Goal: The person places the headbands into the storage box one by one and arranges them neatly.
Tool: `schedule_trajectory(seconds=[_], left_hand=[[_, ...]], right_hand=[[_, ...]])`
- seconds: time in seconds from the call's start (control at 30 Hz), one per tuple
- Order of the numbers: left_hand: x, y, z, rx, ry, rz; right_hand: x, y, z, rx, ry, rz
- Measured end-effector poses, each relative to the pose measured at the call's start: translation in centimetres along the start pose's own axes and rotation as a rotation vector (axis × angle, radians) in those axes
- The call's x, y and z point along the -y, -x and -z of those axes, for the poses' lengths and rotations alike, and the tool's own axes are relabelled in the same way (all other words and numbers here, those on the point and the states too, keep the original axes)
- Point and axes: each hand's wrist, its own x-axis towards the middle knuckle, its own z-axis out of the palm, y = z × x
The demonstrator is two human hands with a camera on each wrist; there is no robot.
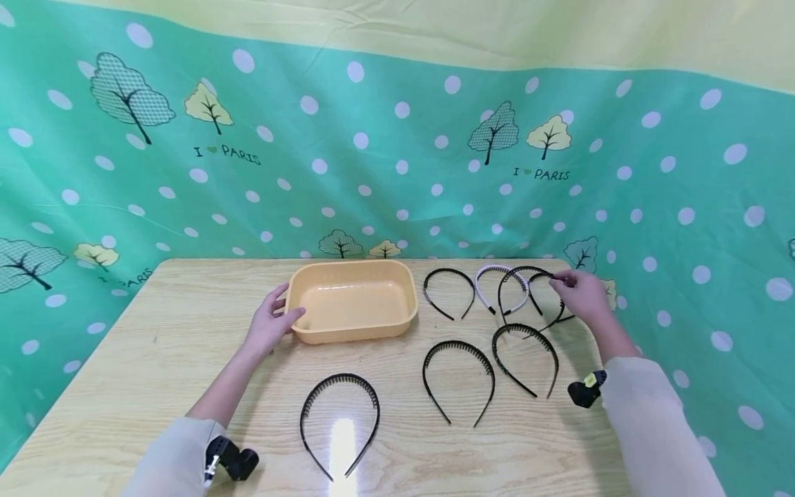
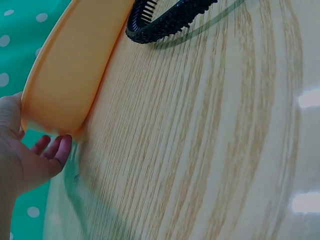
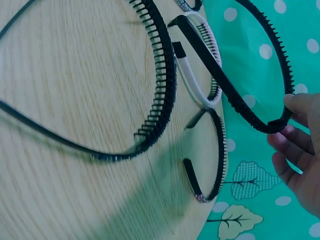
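My left hand [image 1: 271,323] grips the left end of a pale orange plastic basin [image 1: 354,304], thumb over the rim and fingers along the outside wall. The basin stands on the table with nothing in it. At the right, my right hand [image 1: 584,295] pinches a black toothed headband [image 3: 227,92] near one side of its curve, raised above the table. Behind it, in the head view, lie a white-lilac headband [image 1: 496,267] and another black headband [image 3: 221,150], partly overlapped. In front of it lies a black headband with comb teeth [image 1: 519,327].
More black headbands lie on the wooden table [image 1: 205,331]: one at the back beside the basin [image 1: 450,270], one at front centre [image 1: 458,344] and one nearer the front [image 1: 340,377]. A green dotted cloth [image 1: 397,166] hangs behind and at the right.
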Motion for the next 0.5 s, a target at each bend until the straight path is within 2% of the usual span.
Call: schedule_trajectory(seconds=[0.5], left_hand=[[0.3,-0.2,-0.1,-0.001,-0.004,0.003]], right_hand=[[1.9,-0.7,-1.2,-0.025,-0.007,0.031]])
